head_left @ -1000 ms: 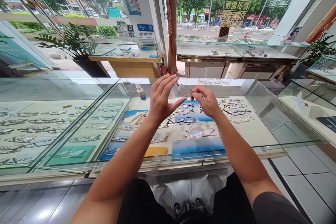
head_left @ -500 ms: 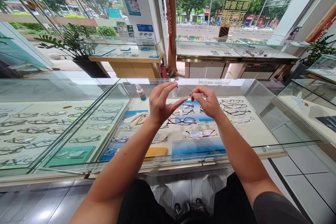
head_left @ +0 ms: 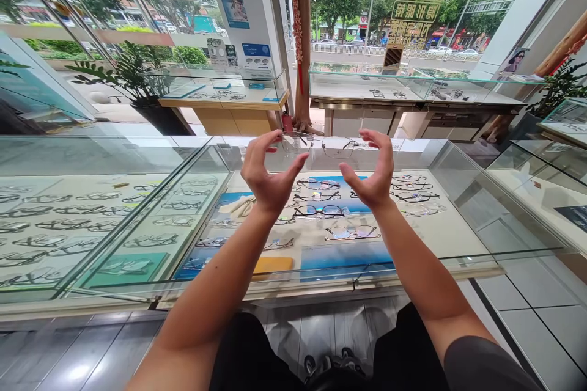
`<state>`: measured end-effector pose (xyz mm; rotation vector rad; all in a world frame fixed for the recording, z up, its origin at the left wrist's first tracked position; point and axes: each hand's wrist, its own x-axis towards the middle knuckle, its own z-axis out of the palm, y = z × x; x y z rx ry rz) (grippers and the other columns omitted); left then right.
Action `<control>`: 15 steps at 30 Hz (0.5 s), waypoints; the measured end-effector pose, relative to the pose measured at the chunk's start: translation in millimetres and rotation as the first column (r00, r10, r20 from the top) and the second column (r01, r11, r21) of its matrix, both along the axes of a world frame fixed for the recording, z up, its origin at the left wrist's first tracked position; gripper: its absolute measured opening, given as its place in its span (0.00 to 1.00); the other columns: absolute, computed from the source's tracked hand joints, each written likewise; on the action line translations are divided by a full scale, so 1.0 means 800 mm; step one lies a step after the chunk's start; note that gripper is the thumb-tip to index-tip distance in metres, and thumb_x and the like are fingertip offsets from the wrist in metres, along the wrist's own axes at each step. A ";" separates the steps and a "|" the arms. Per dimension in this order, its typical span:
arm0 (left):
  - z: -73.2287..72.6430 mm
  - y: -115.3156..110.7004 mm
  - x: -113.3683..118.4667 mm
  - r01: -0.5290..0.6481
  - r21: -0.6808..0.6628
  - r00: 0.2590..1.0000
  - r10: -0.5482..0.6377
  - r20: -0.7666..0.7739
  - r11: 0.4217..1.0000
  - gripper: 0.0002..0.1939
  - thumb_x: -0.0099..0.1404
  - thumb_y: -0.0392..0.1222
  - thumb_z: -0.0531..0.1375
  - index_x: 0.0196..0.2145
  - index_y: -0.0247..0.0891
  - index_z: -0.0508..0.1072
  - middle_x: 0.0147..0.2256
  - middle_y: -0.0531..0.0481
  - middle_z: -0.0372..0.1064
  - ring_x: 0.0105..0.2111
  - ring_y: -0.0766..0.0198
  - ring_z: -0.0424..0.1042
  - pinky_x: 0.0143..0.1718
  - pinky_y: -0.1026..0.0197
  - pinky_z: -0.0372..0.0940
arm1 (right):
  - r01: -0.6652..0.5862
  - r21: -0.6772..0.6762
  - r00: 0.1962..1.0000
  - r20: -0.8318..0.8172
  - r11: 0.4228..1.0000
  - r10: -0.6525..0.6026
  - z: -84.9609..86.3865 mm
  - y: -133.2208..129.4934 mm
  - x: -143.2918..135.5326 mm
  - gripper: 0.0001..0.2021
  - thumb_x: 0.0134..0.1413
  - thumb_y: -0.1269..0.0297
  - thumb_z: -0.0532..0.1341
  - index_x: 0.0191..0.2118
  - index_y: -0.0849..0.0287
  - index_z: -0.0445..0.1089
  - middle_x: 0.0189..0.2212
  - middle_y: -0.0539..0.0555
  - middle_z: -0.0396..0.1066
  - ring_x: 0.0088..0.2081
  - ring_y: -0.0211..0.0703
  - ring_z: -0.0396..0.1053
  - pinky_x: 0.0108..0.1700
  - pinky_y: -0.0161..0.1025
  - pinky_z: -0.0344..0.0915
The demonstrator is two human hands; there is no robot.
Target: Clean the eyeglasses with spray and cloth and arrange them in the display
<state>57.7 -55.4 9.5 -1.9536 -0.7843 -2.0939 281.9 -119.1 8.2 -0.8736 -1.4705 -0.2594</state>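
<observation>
Thin-rimmed eyeglasses with clear lenses (head_left: 323, 146) are between the two hands, over the rear part of the clear glass display case (head_left: 452, 232). From left, a beige crumpled cloth (head_left: 237, 208) lies near the person's left hand (head_left: 268, 180), which is half-open, fingertips at one end of the eyeglasses. The right hand (head_left: 376, 176) curves open near the other end; whether either hand touches them, I cannot tell.

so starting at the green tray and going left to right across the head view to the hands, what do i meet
Green tray → left hand → wire-framed glasses → right hand
</observation>
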 end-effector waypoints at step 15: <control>-0.001 -0.004 0.003 -0.062 -0.059 0.996 0.066 0.056 0.996 0.29 0.63 0.62 0.75 0.53 0.42 0.76 0.44 0.45 0.77 0.41 0.54 0.78 0.41 0.50 0.71 | 0.077 -0.128 0.996 -0.036 0.989 -0.082 -0.011 -0.003 -0.018 0.22 0.68 0.46 0.67 0.62 0.46 0.69 0.52 0.58 0.78 0.52 0.58 0.76 0.58 0.61 0.74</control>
